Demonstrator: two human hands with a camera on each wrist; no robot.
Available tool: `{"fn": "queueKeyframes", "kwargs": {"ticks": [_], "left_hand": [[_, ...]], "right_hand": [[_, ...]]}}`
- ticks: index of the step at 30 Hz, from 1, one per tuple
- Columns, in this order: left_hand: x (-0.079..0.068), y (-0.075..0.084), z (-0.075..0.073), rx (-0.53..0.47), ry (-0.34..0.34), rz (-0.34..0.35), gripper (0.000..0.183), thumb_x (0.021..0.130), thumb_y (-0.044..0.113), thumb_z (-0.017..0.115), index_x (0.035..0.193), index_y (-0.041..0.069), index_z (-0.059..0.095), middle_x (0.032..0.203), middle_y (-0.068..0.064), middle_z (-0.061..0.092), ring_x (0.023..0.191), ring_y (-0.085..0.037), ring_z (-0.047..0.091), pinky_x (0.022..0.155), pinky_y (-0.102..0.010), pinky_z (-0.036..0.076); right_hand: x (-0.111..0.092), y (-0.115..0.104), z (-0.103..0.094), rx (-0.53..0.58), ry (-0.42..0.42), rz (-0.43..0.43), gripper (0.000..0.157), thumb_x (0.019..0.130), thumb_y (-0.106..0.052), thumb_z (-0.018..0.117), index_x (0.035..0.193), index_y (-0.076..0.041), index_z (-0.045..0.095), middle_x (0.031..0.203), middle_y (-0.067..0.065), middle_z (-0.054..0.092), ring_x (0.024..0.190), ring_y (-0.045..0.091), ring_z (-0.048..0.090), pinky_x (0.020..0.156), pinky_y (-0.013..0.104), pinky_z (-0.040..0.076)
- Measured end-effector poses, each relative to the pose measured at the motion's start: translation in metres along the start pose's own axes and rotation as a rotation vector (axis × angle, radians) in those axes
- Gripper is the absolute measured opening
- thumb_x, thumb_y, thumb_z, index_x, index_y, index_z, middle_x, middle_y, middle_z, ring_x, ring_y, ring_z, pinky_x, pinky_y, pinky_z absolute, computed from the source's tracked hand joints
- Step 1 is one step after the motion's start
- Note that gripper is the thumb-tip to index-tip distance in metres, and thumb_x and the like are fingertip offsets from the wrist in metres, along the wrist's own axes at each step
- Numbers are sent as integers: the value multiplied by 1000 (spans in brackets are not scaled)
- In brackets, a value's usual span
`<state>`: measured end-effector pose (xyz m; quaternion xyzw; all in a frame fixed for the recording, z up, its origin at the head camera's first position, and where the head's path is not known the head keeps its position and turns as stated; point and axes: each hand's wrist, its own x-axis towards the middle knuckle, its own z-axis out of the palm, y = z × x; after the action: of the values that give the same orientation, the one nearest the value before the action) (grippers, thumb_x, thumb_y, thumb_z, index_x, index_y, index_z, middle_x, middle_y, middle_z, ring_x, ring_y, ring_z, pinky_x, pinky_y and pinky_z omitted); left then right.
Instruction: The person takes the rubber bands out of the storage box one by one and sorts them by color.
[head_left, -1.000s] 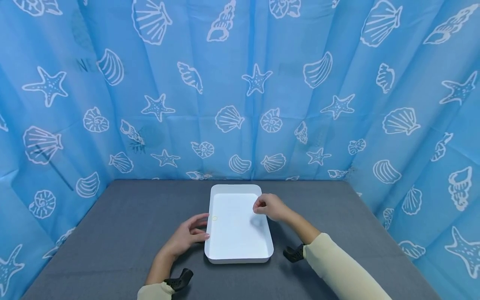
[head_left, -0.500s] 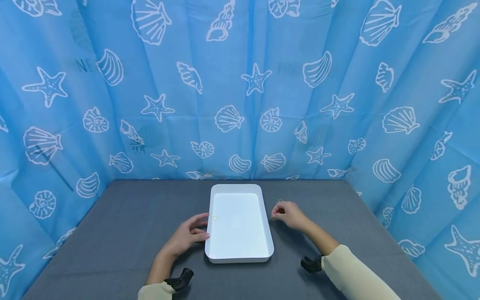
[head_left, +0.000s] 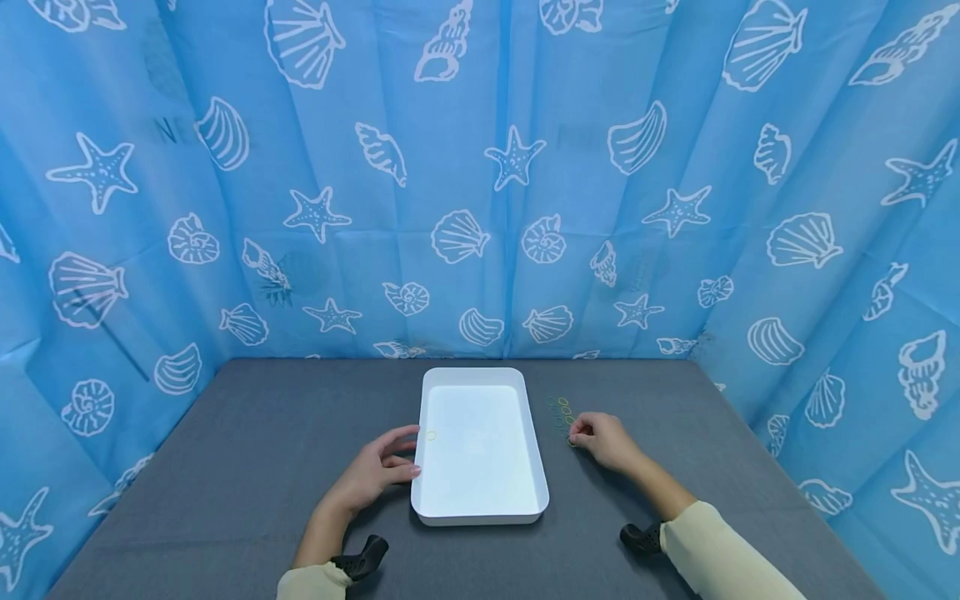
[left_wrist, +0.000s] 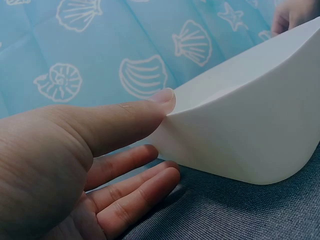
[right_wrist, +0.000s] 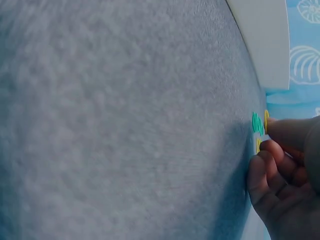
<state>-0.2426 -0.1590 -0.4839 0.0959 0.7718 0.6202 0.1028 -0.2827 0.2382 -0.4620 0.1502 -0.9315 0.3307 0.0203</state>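
A white rectangular tray [head_left: 480, 507] stands on the grey cloth, with a small pale yellow ring [head_left: 431, 435] at its left inside. My left hand [head_left: 377, 464] is at the tray's left side. In the left wrist view its thumb touches the rim, and the other fingers lie relaxed outside the wall. Right of the tray, my right hand [head_left: 606, 442] pinches a thin yellow ring [right_wrist: 266, 121] between thumb and finger, low over the cloth. By its fingertips lie several green rings [right_wrist: 257, 123] and yellow rings [head_left: 563, 404] in rows, partly covered by the hand.
The grey cloth-covered table [head_left: 300, 408] reaches back to a blue curtain [head_left: 480, 192] with white shell and starfish prints, which encloses the back and sides. A black wrist mount [head_left: 362, 558] sits on the left wrist, and another black wrist mount [head_left: 641, 539] on the right.
My right hand has moved from over the tray's right part, out across its right edge, to the rings on the cloth, uncovering some of them. The left hand and tray have stayed put.
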Motion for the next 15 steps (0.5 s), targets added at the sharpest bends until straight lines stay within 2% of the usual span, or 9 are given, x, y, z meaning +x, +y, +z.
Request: {"fn": "queueKeyframes", "kwargs": {"ticks": [8, 15], "left_hand": [[-1, -1, -1, -12, -19, 7, 68, 87, 15, 75, 146, 9, 42, 138, -24, 48, 101, -26, 64, 85, -42, 51], [-1, -1, -1, -17, -21, 10, 67, 87, 14, 74, 146, 9, 42, 139, -24, 48, 101, -26, 63, 86, -42, 51]], "right_hand": [[5, 8, 1, 15, 34, 140, 11, 89, 0, 65, 79, -4, 64, 70, 2, 59, 55, 13, 54, 50, 28, 47], [12, 14, 4, 2, 69, 185, 11, 90, -3, 65, 79, -4, 66, 68, 0, 60, 48, 13, 52, 46, 28, 45]]}}
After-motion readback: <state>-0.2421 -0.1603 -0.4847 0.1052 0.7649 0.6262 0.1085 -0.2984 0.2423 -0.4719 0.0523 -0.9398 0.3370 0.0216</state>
